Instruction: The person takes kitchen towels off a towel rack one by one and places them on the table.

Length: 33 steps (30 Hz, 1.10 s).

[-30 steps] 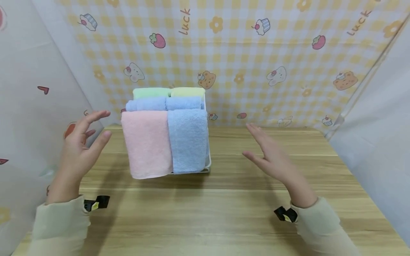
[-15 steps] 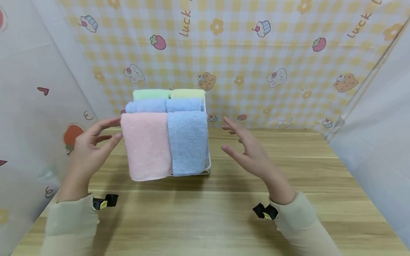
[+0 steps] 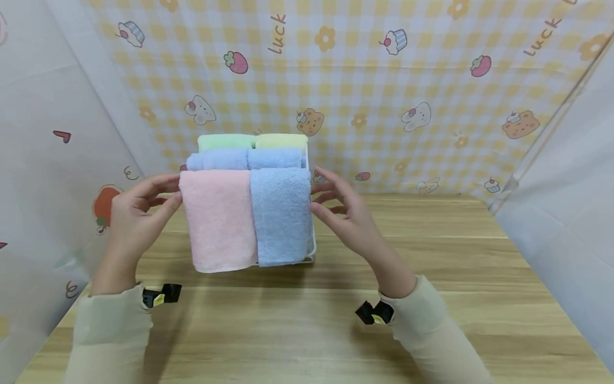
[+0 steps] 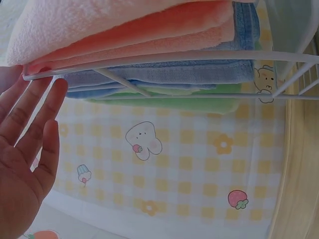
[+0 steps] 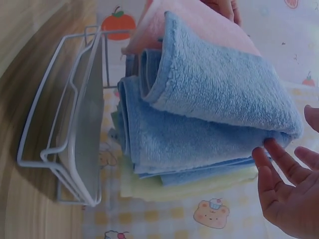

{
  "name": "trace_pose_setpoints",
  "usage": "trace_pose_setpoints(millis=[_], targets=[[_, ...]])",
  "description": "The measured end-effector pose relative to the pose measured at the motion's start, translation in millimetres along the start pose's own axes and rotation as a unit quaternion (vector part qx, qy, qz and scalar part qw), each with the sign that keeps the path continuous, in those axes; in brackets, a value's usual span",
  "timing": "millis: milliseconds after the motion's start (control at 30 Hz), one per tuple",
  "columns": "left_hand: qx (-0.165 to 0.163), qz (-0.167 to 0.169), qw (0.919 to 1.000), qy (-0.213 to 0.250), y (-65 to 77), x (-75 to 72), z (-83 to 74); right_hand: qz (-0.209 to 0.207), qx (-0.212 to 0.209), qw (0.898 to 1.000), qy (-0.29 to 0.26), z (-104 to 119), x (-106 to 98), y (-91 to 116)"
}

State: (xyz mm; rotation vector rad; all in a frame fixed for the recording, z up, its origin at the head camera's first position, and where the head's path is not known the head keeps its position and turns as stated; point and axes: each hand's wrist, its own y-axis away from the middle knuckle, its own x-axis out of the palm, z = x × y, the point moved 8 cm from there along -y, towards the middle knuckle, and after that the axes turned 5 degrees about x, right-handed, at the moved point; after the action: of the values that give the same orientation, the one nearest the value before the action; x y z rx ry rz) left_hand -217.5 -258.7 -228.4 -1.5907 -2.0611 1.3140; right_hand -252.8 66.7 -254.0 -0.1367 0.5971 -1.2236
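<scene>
A white wire rack [image 3: 313,250] stands on the wooden table [image 3: 307,325] with folded towels draped over its bars. A pink towel [image 3: 218,218] and a blue towel [image 3: 280,216] hang in front. Behind them lie two pale blue ones and, at the back, a green towel [image 3: 225,142] and a yellowish towel [image 3: 280,141]. My left hand [image 3: 144,205] has straight fingers [image 4: 47,107] against the pink towel's [image 4: 124,25] left edge and the rack bar [image 4: 174,57]. My right hand [image 3: 336,205] touches the blue towel's [image 5: 214,79] right fold with its fingertips [image 5: 271,147]. Neither hand grips anything.
Checked cloth walls with cartoon prints [image 3: 384,106] close in the back, and plain sheets [image 3: 566,202] cover both sides. The rack [image 5: 75,124] stands near the back wall, left of centre. Bare wood lies to its right and in front.
Both hands have moved inward from either side of the rack. They now touch the outer edges of the front pink and blue towels. The towels have not moved.
</scene>
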Motion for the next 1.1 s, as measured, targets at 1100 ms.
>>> trace_pose_setpoints(millis=[1100], targets=[[0.014, -0.034, 0.9981, 0.049, -13.9, -0.2, 7.2, 0.093, 0.011, 0.985, -0.145, 6, 30, -37]])
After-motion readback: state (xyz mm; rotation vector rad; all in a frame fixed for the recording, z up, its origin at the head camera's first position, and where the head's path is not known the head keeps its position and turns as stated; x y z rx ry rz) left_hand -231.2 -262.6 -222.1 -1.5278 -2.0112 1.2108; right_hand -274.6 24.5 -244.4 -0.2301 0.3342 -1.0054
